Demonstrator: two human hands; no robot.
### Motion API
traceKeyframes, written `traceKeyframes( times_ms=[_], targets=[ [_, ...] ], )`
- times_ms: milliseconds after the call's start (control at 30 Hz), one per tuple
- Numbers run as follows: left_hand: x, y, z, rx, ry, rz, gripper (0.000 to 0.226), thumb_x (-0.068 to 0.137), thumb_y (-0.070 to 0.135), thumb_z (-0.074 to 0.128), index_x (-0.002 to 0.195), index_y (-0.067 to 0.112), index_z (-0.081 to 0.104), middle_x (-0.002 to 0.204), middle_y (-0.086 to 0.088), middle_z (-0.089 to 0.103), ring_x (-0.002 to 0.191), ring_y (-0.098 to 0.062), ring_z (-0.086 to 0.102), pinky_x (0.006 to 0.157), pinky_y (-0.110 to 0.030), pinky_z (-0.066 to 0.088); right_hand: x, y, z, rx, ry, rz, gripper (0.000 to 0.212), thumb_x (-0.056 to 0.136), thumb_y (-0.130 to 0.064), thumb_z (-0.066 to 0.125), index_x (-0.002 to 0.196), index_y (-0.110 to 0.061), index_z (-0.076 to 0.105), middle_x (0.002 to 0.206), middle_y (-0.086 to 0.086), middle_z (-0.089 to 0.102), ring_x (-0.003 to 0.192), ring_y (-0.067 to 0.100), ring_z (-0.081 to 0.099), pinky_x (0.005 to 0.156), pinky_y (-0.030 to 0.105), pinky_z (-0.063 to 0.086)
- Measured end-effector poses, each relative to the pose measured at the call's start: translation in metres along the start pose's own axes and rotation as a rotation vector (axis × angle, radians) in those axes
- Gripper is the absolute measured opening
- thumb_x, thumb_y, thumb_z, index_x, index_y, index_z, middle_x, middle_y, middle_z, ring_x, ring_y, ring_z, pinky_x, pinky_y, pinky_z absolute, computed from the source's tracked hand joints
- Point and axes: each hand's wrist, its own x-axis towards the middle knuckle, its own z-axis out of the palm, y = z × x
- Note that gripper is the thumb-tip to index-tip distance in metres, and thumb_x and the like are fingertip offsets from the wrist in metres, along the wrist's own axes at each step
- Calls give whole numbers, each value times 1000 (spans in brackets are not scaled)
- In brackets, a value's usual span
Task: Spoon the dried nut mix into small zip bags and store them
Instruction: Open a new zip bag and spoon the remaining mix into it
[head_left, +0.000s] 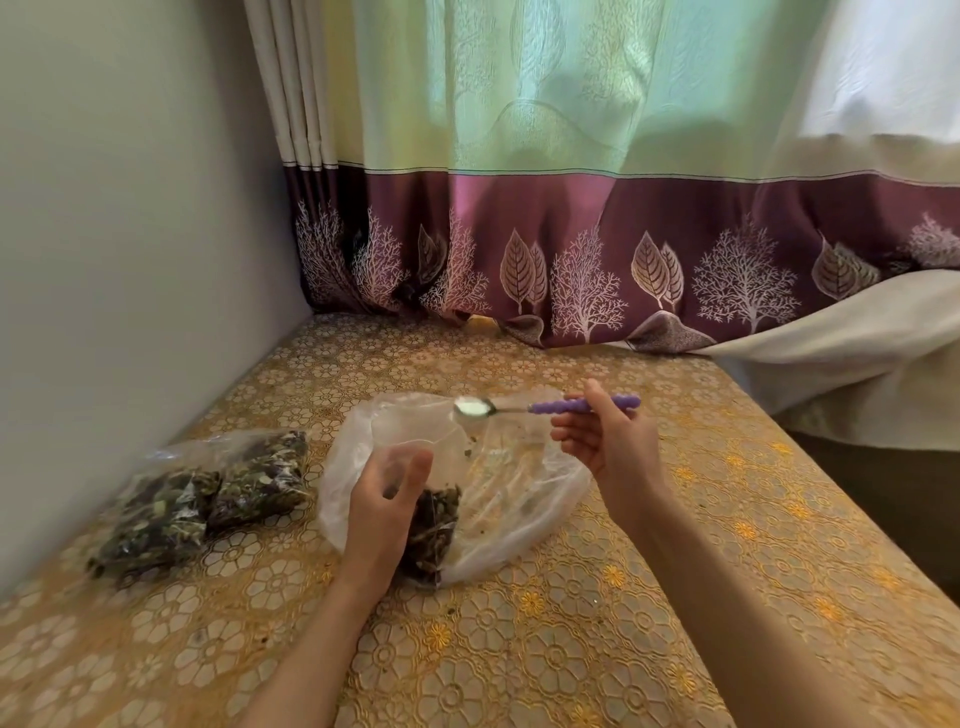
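Right hand (605, 441), fingers curled round the purple handle of a spoon (545, 406), holds it level above the table (571, 649); the metal bowl of the spoon points toward the left hand and looks pale, without any dark mix in it. The bowl hangs over the far rim of a large clear plastic bag (498, 499), which lies crumpled and open on the table directly below and between the two hands.

Left hand (387, 501), fingers bent, grips a small clear zip bag (434, 525); the thumb stands up against the near side of its mouth. The small bag holds a dark dried mix in its lower part and lies partly over the large bag, just beside the left palm. Crumbs and pale scraps cling to the inside of the large bag, to the right of the small bag and beneath the right hand.

To the left of the left hand, apart from it, lie two filled bags (208, 499) of the same dark mix, side by side and touching, close to the wall (130, 260).

The table carries a golden cloth with a raised flower pattern. Beyond both hands a curtain (571, 234) hangs down to the far table edge, pale green above and purple below, with printed leaves and trees.
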Motion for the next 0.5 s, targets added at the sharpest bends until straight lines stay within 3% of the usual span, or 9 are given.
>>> traceKeyframes(
  times_ms=[100,233,400,500],
  targets=[
    [1,-2,0,14,12,-7,78,45,95,44,93,35,58,93,22,64,90,19,56,75,-4,42,-1,19,-4,-106,43,78,31,96,-13,51,73,2,65,67,16,71,47,16,61,42,20,49],
    [1,-1,0,33,7,0,79,46,96,41,93,34,57,95,18,63,89,18,56,74,-2,40,2,36,-4,-199,0,169,35,97,-13,47,76,9,65,74,22,71,46,17,60,40,20,48],
    [2,-2,0,36,3,4,82,46,96,41,93,32,58,94,16,64,88,17,56,73,2,39,14,43,-4,-171,81,166,42,97,-13,47,63,0,68,74,23,71,48,18,61,44,20,52],
    [2,-2,1,34,7,11,82,46,96,42,93,31,58,92,15,64,87,17,57,72,2,38,25,46,-4,-131,139,175,37,96,-10,47,67,4,66,71,20,71,47,16,62,44,20,53]
  ],
)
